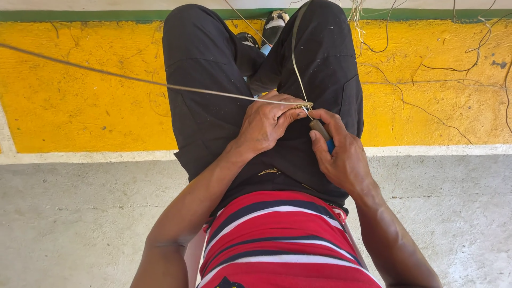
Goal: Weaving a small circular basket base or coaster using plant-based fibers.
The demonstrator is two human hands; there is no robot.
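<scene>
two hands closed — left hand (266,124) pinching strip (160,82), right hand (341,154) gripping knife (320,129).

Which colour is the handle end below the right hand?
Blue, on the tool handle in the right hand; head view.

The shirt (282,240) carries red, white and dark navy stripes. The shorts (213,80) are plain black. The wall (80,101) is bright yellow with a green band (80,15) along the top and a white edge below it. The floor (80,224) is pale grey concrete. The tool handle (321,130) is brownish grey with a blue end. The thin strip (133,80) is pale tan.
</scene>
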